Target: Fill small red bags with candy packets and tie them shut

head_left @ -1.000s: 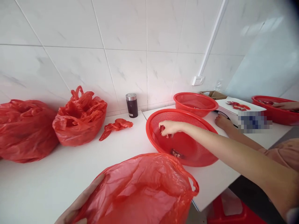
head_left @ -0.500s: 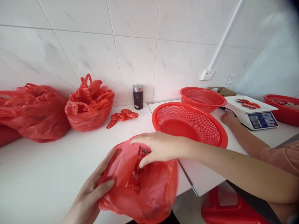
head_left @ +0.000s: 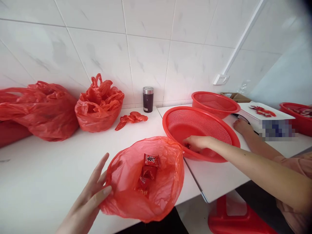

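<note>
My left hand steadies a red plastic bag by its left edge, thumb on the near side, index finger raised off it. The bag stands wide-mouthed near the table's front edge. Inside lie several small red wrapped snack packets, the top one with a large printed character. My right hand reaches into a red perforated basket just right of the bag. Its fingers are closed around a small dark red packet, mostly hidden.
Two full red bags stand along the wall, beside a crumpled red bag and a dark tumbler. A second basket and a scale stand right. A co-worker's hand rests near the scale. A red stool is below.
My right hand has moved right, from over the bag's mouth into the basket, uncovering the packets inside. My left index finger has lifted from the bag. The view has shifted slightly.
</note>
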Demonstrator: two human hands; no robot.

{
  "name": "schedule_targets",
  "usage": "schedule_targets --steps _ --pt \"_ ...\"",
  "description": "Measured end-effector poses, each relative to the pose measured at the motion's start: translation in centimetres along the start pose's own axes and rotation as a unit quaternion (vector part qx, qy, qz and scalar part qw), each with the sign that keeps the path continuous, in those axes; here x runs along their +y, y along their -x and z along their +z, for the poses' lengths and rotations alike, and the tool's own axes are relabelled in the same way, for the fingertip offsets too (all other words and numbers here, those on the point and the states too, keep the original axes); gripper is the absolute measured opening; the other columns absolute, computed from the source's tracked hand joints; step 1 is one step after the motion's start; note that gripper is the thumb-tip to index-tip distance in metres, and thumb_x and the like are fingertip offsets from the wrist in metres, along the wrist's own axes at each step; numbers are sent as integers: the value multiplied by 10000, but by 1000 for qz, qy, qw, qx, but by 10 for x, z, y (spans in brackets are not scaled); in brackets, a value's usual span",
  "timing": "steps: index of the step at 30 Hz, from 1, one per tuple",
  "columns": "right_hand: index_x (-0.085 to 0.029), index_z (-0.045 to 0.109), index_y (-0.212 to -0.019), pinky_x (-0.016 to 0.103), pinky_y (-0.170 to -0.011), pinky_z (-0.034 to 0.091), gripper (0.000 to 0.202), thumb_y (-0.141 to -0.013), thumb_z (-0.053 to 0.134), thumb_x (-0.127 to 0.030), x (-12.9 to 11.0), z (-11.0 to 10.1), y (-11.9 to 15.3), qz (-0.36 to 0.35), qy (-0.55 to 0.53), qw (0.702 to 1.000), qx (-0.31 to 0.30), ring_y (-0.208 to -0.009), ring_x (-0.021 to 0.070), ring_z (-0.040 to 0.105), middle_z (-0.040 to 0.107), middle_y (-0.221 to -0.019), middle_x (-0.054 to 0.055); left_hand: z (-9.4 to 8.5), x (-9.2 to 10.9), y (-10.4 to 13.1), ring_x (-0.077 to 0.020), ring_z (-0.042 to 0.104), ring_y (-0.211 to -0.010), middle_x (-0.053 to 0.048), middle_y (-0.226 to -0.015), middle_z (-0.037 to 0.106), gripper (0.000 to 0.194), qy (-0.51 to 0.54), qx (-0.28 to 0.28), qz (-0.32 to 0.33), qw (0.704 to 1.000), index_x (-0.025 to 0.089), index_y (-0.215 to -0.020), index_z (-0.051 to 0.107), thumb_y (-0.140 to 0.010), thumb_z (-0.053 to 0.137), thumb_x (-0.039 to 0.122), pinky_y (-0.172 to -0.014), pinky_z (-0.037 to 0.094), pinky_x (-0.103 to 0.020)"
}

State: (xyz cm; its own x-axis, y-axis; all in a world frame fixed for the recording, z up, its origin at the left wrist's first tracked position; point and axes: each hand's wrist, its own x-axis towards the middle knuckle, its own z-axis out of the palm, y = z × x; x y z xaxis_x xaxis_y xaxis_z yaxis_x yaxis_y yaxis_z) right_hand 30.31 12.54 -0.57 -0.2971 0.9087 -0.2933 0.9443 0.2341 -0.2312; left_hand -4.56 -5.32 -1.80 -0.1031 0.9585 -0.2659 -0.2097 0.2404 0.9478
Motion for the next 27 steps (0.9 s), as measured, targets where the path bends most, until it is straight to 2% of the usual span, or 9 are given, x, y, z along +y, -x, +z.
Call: schedule_targets --steps 3,5,7,9,12,18,21,24,27 --pt "-217 539 -776 258 -545 415 65 -796 598 -235 -21 -29 6 -55 -18 998 33 -615 142 570 601 -703 -2 -5 1 3 -354 538 -1213 -43 -1474 454 734 20 13 -22 999 414 -1458 288 -798 599 495 -811 563 -366" --pt "-240 508 -940 253 -592 446 121 -879 511 -345 -47 -48 20 -92 -74 989 84 -712 145 600 628 -850 12 -8 0 3 -336 556 -1195 -45 -1426 513 682 19 26 -34 999 382 -1424 375 -793 608 497 -811 562 -348" --pt "-253 484 -1025 249 -618 472 205 -895 497 -410 -79 -54 37 -152 -168 971 73 -772 153 625 638 -914 16 -10 -3 0 -314 584 -1159 -49 -1348 588 583 21 19 -37 999 332 -1330 509 -779 641 472 -812 560 -324" --pt "-262 513 -1026 252 -659 483 202 -878 546 -396 -109 -46 51 -220 -171 959 41 -812 159 632 646 -943 5 -10 -5 -3 -293 644 -1049 -59 -1209 673 435 31 -1 -43 999 279 -1162 633 -756 689 426 -782 566 -313" --pt "-272 597 -1011 278 -712 486 165 -847 610 -292 -139 -12 56 -286 -31 958 12 -855 191 630 650 -961 16 -7 -5 -4 -232 699 -796 -32 -960 736 255 74 -7 -47 996 245 -923 683 -700 763 340 -669 569 -288" --pt "-260 691 -991 343 -708 515 289 -712 726 -195 -147 36 31 -351 136 925 -44 -918 288 624 651 -995 78 -19 5 -2 -126 656 -628 30 -769 707 257 151 69 -1 986 240 -851 672 -644 815 292 -568 529 -177" --pt "-205 688 -725 349 -691 510 72 -717 694 -133 -147 26 30 -339 149 928 -44 -867 271 621 650 -891 101 -26 9 -2 -141 675 -711 29 -803 720 225 156 97 42 982 233 -836 672 -668 801 310 -610 538 -169" --pt "-205 647 -648 392 -775 493 142 -786 676 -225 -147 3 41 -319 131 938 -15 -858 252 609 641 -822 78 -30 11 -2 -161 681 -807 25 -878 738 195 156 101 50 981 235 -841 676 -692 785 296 -675 541 -178" --pt "-214 593 -577 484 -872 433 255 -758 696 -361 -140 -22 57 -277 152 947 -56 -736 229 582 580 -613 23 -33 14 -2 -178 678 -838 18 -923 746 158 162 104 66 979 235 -862 688 -731 749 299 -679 540 -192"
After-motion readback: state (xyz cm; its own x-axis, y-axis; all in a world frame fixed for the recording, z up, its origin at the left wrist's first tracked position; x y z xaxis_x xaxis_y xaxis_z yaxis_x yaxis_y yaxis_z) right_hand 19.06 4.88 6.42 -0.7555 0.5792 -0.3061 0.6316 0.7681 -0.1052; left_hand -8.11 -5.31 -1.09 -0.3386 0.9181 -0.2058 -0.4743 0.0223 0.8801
